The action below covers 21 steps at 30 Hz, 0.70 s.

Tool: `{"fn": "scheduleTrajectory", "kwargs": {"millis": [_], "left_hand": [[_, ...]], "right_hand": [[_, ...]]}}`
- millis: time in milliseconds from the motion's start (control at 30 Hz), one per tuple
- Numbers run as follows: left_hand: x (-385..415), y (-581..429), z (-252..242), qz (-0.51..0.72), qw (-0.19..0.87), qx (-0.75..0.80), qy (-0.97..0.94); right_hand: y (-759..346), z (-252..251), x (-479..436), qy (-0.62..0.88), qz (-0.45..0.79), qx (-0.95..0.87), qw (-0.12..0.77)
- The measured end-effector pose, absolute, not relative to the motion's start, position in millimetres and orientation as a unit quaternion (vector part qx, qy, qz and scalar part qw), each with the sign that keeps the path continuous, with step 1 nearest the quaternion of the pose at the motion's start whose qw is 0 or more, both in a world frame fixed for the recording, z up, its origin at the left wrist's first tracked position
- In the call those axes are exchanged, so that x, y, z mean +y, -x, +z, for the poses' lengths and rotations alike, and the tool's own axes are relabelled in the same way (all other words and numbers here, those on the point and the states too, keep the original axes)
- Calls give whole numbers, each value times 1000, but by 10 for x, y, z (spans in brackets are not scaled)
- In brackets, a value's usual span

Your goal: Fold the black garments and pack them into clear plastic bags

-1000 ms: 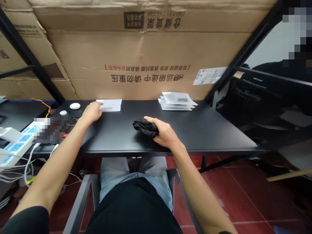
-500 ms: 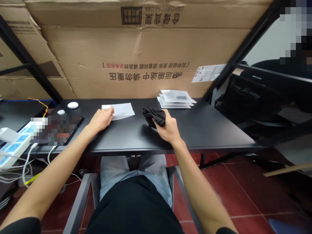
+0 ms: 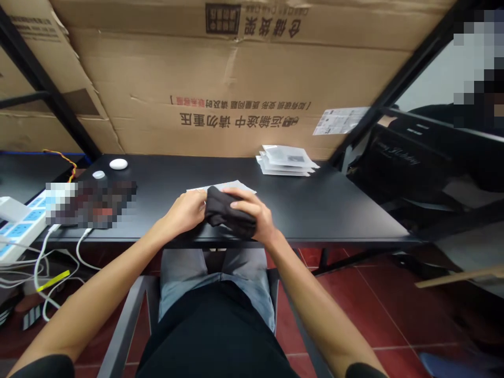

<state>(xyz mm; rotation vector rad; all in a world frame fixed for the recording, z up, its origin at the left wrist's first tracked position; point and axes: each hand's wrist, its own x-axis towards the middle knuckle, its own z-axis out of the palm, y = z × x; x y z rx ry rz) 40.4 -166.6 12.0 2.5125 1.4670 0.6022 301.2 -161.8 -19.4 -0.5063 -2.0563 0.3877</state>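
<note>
A folded black cloth [image 3: 226, 212] is in my right hand [image 3: 258, 210], whose fingers curl over its right side. It is held above the front part of the desk, between my two hands. Just behind it lies a flat, whitish translucent bag [image 3: 240, 185], mostly covered by the cloth and my hands. My left hand [image 3: 187, 210] is closed at the bag's left end, beside the cloth's left edge; its fingertips are partly hidden.
A stack of similar translucent bags [image 3: 289, 160] lies at the back right of the black desk [image 3: 326, 210]. Two white round objects, a blurred dark device and a power strip [image 3: 23, 223] with cables are on the left. A cardboard sheet [image 3: 236, 68] stands behind.
My right hand has brought the black cloth left and nearer to me, up to my left hand. My left hand has moved right, and the bag has shifted right with it.
</note>
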Motion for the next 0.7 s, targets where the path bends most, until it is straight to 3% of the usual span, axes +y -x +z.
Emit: {"fn": "scheduleTrajectory", "kwargs": {"millis": [100,267,433,700], "left_hand": [[-1709,-385,211,214,81,491,-841],[-1700,-348,272,232,45,516,-823],[-1736,-356,306,253,15,547,-798],[-1861,-591,330,223,-41,604,-764]], "right_hand": [[-3064,-104,-1616,235,176,-903,313],[-3108,86,-1485,267,77,-945,174],[-3145,171,-1391,239,-83,-962,99],[-2891,352,-1545,422,-114,-895,81]]}}
